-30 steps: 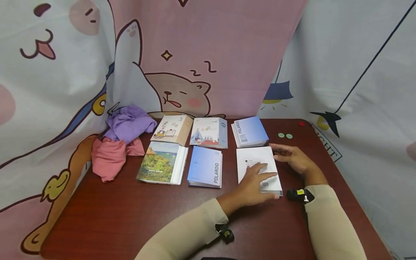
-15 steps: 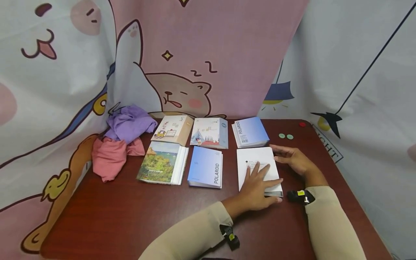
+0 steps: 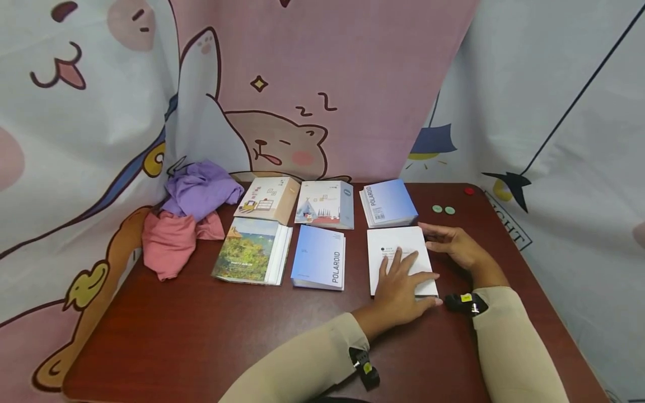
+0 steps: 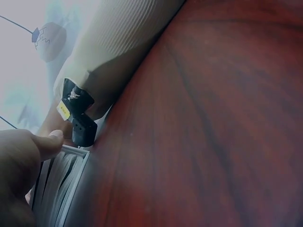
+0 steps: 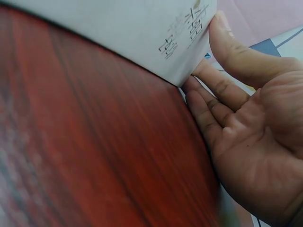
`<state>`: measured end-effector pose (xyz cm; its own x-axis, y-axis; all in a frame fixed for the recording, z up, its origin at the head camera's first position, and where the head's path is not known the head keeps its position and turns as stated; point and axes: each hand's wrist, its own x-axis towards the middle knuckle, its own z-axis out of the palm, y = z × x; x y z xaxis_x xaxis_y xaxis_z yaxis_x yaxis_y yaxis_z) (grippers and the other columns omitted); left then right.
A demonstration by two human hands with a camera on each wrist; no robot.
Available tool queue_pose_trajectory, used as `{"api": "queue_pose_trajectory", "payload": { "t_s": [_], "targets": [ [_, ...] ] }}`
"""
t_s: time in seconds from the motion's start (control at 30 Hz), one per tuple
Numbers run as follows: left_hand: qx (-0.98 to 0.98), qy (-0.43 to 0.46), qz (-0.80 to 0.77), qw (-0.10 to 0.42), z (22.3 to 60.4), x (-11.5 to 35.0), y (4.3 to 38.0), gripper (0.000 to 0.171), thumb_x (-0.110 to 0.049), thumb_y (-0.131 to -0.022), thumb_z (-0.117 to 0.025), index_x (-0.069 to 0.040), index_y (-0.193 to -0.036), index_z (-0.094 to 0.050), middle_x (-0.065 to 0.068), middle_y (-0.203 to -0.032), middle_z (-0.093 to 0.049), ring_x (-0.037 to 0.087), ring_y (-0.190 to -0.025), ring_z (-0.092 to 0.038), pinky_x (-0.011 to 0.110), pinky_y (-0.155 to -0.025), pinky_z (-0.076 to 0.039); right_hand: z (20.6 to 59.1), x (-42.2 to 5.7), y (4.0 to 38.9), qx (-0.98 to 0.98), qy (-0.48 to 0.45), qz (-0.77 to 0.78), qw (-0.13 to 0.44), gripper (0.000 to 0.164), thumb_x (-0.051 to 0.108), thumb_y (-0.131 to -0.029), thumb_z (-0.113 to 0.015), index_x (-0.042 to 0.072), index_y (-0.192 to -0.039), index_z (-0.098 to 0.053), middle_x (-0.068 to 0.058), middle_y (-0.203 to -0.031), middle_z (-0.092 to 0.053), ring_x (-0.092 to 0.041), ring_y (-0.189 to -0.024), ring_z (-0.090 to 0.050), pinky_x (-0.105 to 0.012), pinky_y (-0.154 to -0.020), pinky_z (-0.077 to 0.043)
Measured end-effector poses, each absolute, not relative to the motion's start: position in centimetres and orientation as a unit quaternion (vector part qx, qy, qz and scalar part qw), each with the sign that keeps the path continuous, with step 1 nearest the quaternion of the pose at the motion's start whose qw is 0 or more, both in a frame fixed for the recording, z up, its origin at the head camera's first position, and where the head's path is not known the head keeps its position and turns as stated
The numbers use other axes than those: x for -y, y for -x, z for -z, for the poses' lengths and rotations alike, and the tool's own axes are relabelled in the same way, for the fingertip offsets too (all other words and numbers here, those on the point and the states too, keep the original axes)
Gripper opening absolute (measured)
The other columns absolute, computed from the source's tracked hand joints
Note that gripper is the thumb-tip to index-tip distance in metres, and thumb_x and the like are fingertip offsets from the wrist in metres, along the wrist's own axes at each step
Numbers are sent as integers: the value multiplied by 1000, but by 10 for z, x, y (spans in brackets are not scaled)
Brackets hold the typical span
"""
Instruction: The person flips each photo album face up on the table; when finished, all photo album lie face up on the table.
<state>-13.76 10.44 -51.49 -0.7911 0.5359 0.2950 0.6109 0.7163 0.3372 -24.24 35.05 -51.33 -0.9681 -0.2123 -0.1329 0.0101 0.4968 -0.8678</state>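
A white photo album (image 3: 395,238) lies at the right of the table, its cover printed with small dark text. My left hand (image 3: 403,294) rests on the cover's near part, fingers spread, with the thumb at the near right corner. In the left wrist view, that thumb lies by the end of the album's pages (image 4: 57,177). Beside the far right corner, my right hand (image 3: 456,246) touches the album with its fingertips. The right wrist view has the right fingers nearly straight at the album's corner, with the thumb against its upper edge.
Directly behind stands a blue Polaroid album (image 3: 395,201). To the left lie another blue album (image 3: 317,254), a landscape-cover album (image 3: 247,249) and two illustrated ones (image 3: 325,204). Purple cloth (image 3: 201,190) and pink cloth (image 3: 168,243) are far left; green discs (image 3: 443,210) and a red disc (image 3: 469,191) far right.
My left hand has shifted rightward over the white album, its thumb moving to the near right corner. The album's grey near side has dropped from sight. The right hand has stayed in place.
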Motion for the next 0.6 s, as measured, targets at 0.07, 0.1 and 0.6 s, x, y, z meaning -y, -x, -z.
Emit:
{"api": "queue_pose_trajectory", "payload": {
  "t_s": [0.07,0.1,0.6],
  "targets": [
    [924,303,213,97,515,-107,138,50,-70,-94,-75,-52,-140,-70,-1,-173,-46,37,-165,-37,60,-128,-36,512,-350,242,-858,59,498,109,61,20,-103,-77,19,-161,-57,-12,-165,-56,-33,-152,-53,-12,-98,-50],
    [924,300,214,101,515,-108,138,49,-70,-93,-75,-53,-139,-71,-1,-172,-47,36,-165,-37,60,-128,-37,511,-350,242,-859,60,497,108,61,20,-103,-76,19,-161,-56,-12,-165,-56,-34,-152,-53,-12,-98,-50],
    [922,278,239,125,516,-111,137,49,-70,-89,-80,-53,-134,-74,-5,-169,-51,32,-164,-39,60,-128,-37,508,-348,241,-855,55,506,97,60,21,-104,-75,20,-161,-57,-9,-163,-60,-7,-135,-60,-14,-98,-52]
  ]
}}
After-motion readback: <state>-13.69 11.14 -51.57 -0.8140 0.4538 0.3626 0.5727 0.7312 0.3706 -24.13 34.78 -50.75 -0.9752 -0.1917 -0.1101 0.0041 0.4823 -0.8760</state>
